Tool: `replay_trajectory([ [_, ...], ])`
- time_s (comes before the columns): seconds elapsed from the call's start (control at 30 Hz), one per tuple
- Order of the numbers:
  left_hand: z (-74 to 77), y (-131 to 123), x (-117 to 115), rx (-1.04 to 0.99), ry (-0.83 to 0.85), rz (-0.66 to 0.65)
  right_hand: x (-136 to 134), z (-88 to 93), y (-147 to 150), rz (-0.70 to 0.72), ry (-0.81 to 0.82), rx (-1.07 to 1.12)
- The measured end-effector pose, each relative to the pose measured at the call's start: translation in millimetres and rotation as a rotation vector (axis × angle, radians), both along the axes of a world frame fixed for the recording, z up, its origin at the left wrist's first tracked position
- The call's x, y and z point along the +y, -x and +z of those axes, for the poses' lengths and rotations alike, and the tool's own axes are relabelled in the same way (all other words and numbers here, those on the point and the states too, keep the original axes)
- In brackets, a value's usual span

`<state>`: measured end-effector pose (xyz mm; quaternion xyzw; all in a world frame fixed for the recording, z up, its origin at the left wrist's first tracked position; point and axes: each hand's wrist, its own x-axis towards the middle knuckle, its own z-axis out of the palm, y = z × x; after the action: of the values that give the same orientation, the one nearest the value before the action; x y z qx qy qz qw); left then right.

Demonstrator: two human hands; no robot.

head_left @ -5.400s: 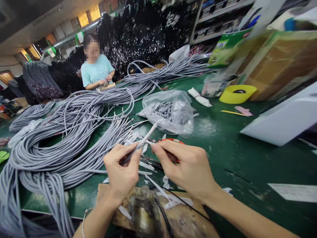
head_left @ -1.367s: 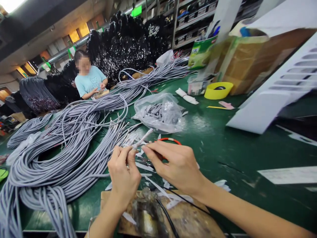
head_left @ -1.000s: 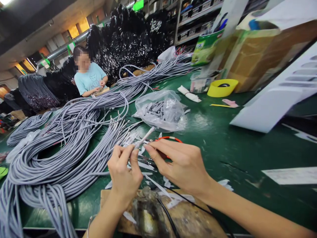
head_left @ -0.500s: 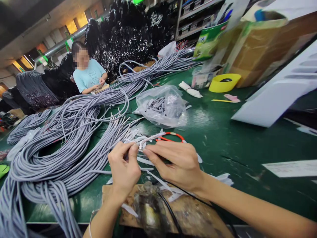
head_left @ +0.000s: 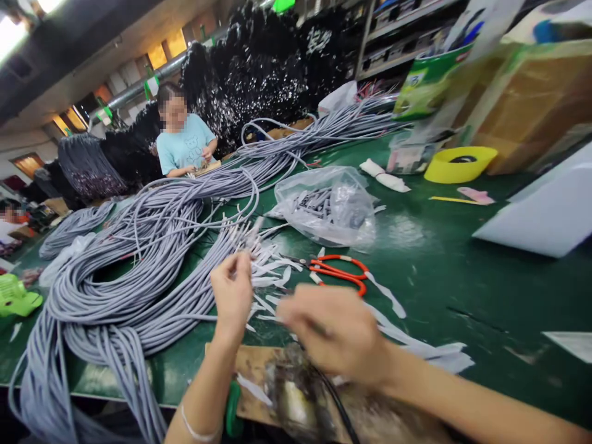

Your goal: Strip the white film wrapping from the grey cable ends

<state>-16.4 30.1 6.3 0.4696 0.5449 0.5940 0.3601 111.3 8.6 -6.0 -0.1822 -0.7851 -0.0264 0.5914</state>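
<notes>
Two fingertips [head_left: 241,264] of the left hand [head_left: 232,293] pinch a grey cable end [head_left: 254,229] above the cable bundle [head_left: 139,277]. The right hand [head_left: 335,330] is blurred, its grip unreadable, near the scissors [head_left: 340,271]. The step looks like cable-end preparation; a next move calls for a steady two-handed hold.

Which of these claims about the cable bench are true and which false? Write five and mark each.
1. The left hand pinches a grey cable end. True.
2. The right hand holds the orange-handled scissors. False: they lie on the green table, apart from that hand.
3. The clear plastic bag holds short grey pieces. True.
4. The yellow dish sits on the left among the heaped cables. False: it stands far right, by the cardboard box.
5. A person in a light blue shirt works at the far side of the table. True.
</notes>
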Motion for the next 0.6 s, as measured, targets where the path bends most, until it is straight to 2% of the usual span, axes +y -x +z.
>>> replay_trajectory([
  [0.07, 0.2, -2, -4, -0.076, 0.05, -0.157, 8, 1.1, -4, -0.172, 0.173, 0.075],
  [0.13, 0.9, -5, -8, -0.116, 0.056, -0.204, 14, 0.5, -7, -0.204, 0.229, 0.084],
  [0.23, 3.5, -8, -13, -0.055, 0.013, -0.173, 16, -2.5, -8, -0.177, 0.214, 0.042],
  [0.4, 6.7, -11, -17, 0.036, -0.108, -0.117, 17, -1.9, -9, -0.252, 0.228, 0.083],
  [0.6, 1.0, -10, -18, 0.166, -0.25, -0.056, 16, 2.2, -13, -0.292, 0.2, 0.042],
])
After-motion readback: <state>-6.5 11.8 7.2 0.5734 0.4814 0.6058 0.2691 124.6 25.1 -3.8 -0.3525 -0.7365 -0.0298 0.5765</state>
